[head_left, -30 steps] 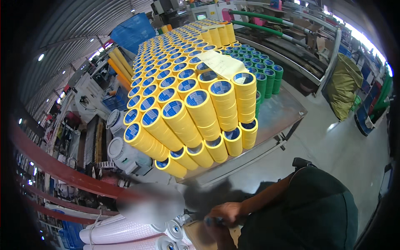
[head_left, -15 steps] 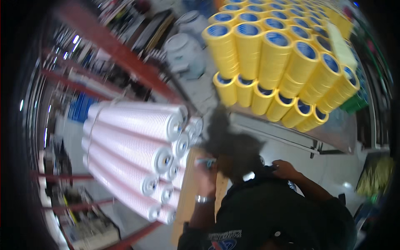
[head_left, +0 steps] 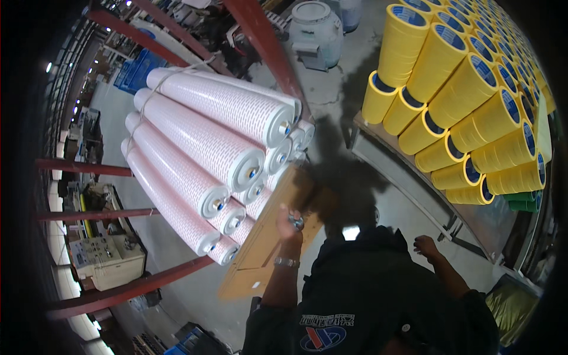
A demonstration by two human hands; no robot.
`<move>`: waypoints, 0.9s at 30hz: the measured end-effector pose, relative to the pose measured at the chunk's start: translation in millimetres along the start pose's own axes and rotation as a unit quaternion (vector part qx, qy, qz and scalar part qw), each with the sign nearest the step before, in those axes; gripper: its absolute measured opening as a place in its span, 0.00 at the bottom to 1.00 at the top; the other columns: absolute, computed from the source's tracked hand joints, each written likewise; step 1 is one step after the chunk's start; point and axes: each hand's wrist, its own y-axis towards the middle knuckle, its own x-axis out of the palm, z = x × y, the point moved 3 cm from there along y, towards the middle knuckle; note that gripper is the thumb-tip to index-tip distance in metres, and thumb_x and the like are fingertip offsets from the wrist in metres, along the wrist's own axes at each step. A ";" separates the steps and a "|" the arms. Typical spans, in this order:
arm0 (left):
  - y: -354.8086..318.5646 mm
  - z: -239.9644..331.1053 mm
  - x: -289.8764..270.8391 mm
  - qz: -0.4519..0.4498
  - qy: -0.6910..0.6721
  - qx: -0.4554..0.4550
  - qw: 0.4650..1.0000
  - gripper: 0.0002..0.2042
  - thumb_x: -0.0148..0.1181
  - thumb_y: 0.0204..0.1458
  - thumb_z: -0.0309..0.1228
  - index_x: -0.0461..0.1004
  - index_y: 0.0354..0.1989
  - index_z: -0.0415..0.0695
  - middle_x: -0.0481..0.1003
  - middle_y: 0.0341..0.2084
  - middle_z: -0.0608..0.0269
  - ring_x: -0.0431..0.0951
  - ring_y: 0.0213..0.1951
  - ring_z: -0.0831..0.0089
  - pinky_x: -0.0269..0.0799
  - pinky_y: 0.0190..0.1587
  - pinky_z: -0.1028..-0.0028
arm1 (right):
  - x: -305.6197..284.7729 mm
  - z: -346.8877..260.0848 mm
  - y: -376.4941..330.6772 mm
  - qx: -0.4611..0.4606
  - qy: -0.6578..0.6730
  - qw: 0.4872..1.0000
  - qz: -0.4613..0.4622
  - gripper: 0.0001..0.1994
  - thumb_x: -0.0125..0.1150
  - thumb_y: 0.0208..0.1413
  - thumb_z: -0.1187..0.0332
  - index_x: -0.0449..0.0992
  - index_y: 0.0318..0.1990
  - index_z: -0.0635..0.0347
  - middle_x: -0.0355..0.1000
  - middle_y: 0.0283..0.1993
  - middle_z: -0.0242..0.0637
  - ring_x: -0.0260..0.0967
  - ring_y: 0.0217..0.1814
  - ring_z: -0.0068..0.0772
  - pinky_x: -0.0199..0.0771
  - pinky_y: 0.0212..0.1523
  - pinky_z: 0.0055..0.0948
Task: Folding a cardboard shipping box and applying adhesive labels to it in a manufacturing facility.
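Note:
My left hand point(head_left: 288, 221) is closed round a small silvery object point(head_left: 297, 223), too small to name. It is in front of a brown cardboard box point(head_left: 260, 251). Behind and left of the box lies a stack of long white rolls point(head_left: 201, 130) with reddish print, bound by a cord near their far ends. Out to the right, my right hand point(head_left: 425, 245) hangs with curled fingers and nothing visible in them. Beyond it, yellow tape rolls point(head_left: 455, 112) stand in stacked columns on a table point(head_left: 408, 189).
Red metal beams point(head_left: 266, 47) frame the left side. A grey-green drum point(head_left: 316, 35) stands on the floor ahead. A machine with a control panel point(head_left: 109, 254) is at left, and a blue crate point(head_left: 137, 71) lies farther off. An olive-coloured bag point(head_left: 512, 307) sits at lower right.
The view has swung, with the tape rolls now farther right and the white rolls higher up. My right hand has moved outward from my body. The left hand still grips the small object.

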 end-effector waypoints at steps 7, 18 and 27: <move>-14.3 -27.1 -87.5 0.033 0.239 0.039 0.970 0.15 0.48 0.60 0.36 0.61 0.20 0.47 0.59 0.14 0.69 0.59 0.14 0.77 0.54 0.16 0.75 | 39.9 -46.1 -7.7 -0.044 0.024 0.999 -0.021 0.14 0.58 0.53 0.70 0.73 0.47 0.66 0.74 0.35 0.39 0.74 0.31 0.31 0.73 0.28 0.31; 7.6 -38.0 -207.5 0.033 0.299 0.080 0.950 0.13 0.54 0.51 0.21 0.73 0.45 0.36 0.76 0.30 0.54 0.76 0.23 0.69 0.70 0.22 0.74 | 80.9 -41.7 -14.8 -0.042 0.037 0.998 -0.035 0.12 0.58 0.54 0.71 0.74 0.45 0.66 0.74 0.36 0.40 0.76 0.31 0.32 0.76 0.28 0.31; 42.4 -48.1 -236.6 -0.042 0.698 0.327 0.635 0.06 0.52 0.54 0.25 0.71 0.25 0.40 0.68 0.18 0.64 0.70 0.22 0.70 0.66 0.23 0.70 | 96.9 -35.0 -7.0 -0.403 -0.502 0.765 0.011 0.14 0.61 0.49 0.67 0.77 0.44 0.58 0.72 0.50 0.40 0.75 0.47 0.35 0.77 0.47 0.34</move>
